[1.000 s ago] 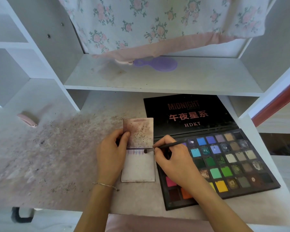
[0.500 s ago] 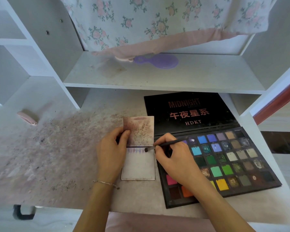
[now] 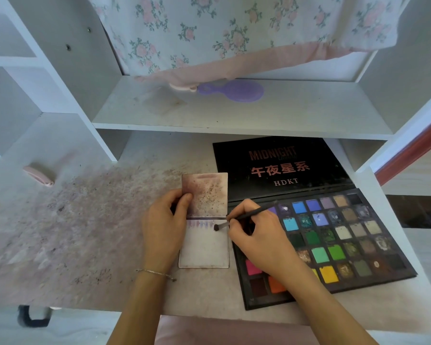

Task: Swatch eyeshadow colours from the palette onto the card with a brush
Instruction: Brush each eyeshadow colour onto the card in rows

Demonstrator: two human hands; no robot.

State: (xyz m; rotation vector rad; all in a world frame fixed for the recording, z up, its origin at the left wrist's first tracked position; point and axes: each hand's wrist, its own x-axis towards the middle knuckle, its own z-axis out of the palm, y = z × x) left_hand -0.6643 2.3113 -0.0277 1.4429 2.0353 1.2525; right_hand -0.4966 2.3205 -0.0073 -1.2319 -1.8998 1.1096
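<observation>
A folded white card [image 3: 204, 247] lies open on the desk, its upper flap stained with dark powder and a row of pale purple strokes just below the fold. My left hand [image 3: 163, 229] holds the card's left edge, thumb on the upper flap. My right hand [image 3: 256, 236] pinches a thin dark brush [image 3: 244, 216], whose tip touches the card at the right end of the purple strokes. To the right lies the open black eyeshadow palette [image 3: 358, 235] with several coloured pans; my right hand covers its left part.
The palette's black lid [image 3: 279, 165] lies flat behind it, under a white shelf [image 3: 234, 115]. A purple hand mirror [image 3: 234, 90] lies on that shelf below a hanging floral cloth [image 3: 234, 28]. A pink object [image 3: 38, 175] rests at the far left on the powder-stained desk.
The brush tip has moved slightly left and down along the row of purple strokes. My left hand keeps its hold on the card.
</observation>
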